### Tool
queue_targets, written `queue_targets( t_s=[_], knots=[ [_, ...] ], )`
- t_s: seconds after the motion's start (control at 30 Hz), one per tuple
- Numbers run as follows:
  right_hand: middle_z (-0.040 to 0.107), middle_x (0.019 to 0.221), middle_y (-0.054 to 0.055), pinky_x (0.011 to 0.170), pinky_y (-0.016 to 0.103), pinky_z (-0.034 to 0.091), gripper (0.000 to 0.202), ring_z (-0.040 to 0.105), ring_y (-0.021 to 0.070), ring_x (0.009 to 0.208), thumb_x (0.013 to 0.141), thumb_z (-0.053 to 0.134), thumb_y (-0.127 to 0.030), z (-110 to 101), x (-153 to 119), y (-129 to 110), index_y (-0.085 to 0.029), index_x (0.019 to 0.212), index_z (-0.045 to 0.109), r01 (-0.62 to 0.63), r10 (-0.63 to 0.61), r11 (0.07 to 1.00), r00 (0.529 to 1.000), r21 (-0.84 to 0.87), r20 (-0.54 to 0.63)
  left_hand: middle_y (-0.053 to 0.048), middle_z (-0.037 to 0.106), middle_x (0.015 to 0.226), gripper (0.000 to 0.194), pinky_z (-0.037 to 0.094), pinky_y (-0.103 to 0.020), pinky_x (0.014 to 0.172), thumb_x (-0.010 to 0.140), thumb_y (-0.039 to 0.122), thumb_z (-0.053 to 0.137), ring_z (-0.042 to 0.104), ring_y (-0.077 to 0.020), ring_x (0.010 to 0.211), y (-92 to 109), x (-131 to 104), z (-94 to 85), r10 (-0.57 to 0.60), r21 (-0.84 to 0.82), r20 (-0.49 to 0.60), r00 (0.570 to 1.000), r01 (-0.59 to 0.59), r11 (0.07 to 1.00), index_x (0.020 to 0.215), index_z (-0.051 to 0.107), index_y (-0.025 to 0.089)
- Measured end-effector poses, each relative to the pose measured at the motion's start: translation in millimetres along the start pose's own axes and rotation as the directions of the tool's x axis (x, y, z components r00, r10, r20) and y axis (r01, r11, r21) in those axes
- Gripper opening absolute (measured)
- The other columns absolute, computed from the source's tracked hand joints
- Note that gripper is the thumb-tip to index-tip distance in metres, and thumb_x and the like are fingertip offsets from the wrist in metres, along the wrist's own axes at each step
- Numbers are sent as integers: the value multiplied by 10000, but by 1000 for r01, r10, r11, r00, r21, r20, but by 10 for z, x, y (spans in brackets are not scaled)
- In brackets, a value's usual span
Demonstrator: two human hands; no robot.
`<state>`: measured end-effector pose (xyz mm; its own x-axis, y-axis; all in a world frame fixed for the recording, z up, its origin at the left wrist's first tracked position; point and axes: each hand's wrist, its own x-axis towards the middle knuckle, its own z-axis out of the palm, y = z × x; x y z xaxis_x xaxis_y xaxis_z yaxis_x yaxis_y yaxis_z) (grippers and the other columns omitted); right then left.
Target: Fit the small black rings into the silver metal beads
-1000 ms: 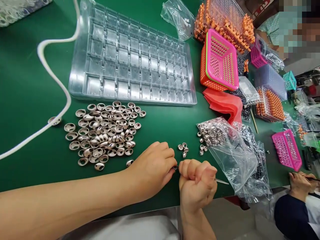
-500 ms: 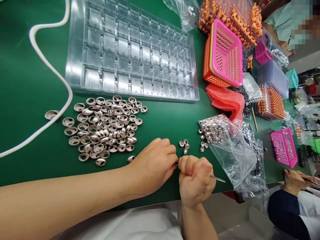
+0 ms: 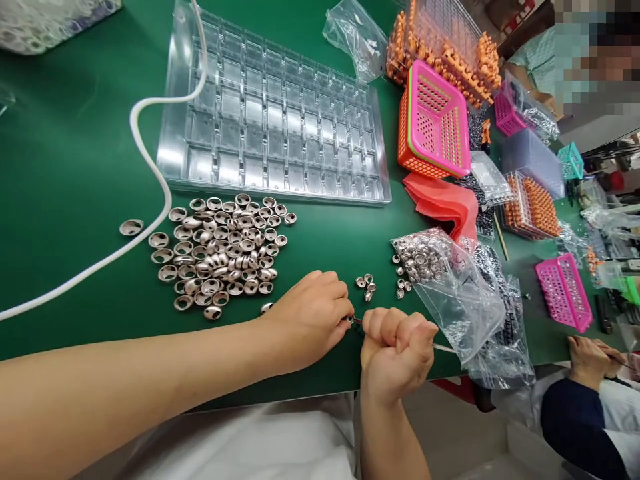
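Observation:
My left hand [image 3: 313, 320] is closed, pinching a small silvery metal part [image 3: 350, 319] that is mostly hidden by the fingertips. Wrapped in a fist round a thin rod-like tool [image 3: 444, 348] is my right hand [image 3: 397, 350]. One end of the tool reaches the part in my left fingers; the other sticks out past the right fist. Beyond my left forearm lies a pile of silvery oval rings [image 3: 220, 250] with holes in them. A few smaller metal pieces [image 3: 369, 283] sit on the green table just past my hands.
A clear compartment tray [image 3: 280, 120] stands behind the pile, with a white cord [image 3: 150, 133] across its left end. To the right are a plastic bag of metal parts [image 3: 425, 257], red cloth [image 3: 445, 200], stacked baskets [image 3: 440, 127] and a co-worker's hands [image 3: 590, 360].
My right fist has drawn slightly away from my left fingers, so the tool's shaft shows between them. The view has shifted, bringing a bag into the upper left.

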<state>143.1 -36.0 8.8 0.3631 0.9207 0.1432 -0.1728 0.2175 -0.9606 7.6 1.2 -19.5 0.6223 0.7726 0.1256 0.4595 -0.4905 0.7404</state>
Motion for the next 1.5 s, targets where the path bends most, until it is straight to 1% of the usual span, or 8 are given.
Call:
queue_targets(
  t_s=[0.1,0.4,0.6,0.73,0.93,1.13,1.3,1.5],
  knots=[
    [169,558,-89,461,232,247,486,185,71,436,1065,334,-421,4,-10,0,-217,634,239,9,-8,999,1000,-37,12,-8,643,818,24,353,-352,738,888,182,714,536,-189,832,-14,-19,17,12,-12,-26,1000,-12,1000,873,729,193],
    [180,560,-88,472,235,237,480,190,71,437,1068,320,-408,10,-14,10,-217,634,246,24,-24,1000,1000,-9,18,-5,651,817,25,352,-350,730,880,178,716,541,-186,830,-7,-23,15,10,-10,-30,999,-10,1000,880,730,198],
    [205,545,-84,468,242,249,483,209,77,433,1072,313,-397,2,-31,14,-214,627,279,-15,14,1000,996,7,89,-5,641,808,53,357,-352,729,891,173,698,539,-185,825,2,-14,-6,13,-8,-18,1000,-13,1000,856,731,194],
    [233,546,-80,468,248,256,488,237,77,434,1069,327,-402,15,-38,23,-214,620,299,7,-7,1000,993,-1,117,-4,632,814,54,357,-355,728,896,172,690,533,-186,827,-7,-31,1,21,-17,-37,999,-22,1000,867,727,198],
    [221,543,-84,473,247,246,488,223,74,434,1068,333,-403,19,-47,29,-218,620,280,66,-63,997,993,-27,102,-2,627,807,33,354,-353,725,890,183,708,528,-184,817,-17,-34,15,20,-11,-50,999,-21,1000,867,725,199],
    [216,551,-81,475,246,249,484,219,77,440,1069,328,-402,21,-47,27,-214,626,278,79,-75,996,994,-38,84,-5,630,818,18,355,-353,730,892,187,711,531,-187,827,-15,-37,16,20,-16,-57,998,-21,1000,890,729,190],
    [211,552,-78,482,247,246,487,219,75,444,1073,318,-404,9,-43,25,-209,628,280,70,-70,998,994,6,79,-6,628,804,26,349,-350,725,890,182,708,525,-186,815,-13,-38,12,25,-9,-59,998,-25,1000,879,729,191],
    [193,554,-79,479,248,245,495,199,81,441,1072,319,-411,2,-42,23,-211,621,271,88,-88,996,994,7,64,-3,637,808,21,344,-342,715,873,179,724,529,-178,799,-27,-25,22,20,-10,-63,998,-21,1000,877,727,200]
  ],
)
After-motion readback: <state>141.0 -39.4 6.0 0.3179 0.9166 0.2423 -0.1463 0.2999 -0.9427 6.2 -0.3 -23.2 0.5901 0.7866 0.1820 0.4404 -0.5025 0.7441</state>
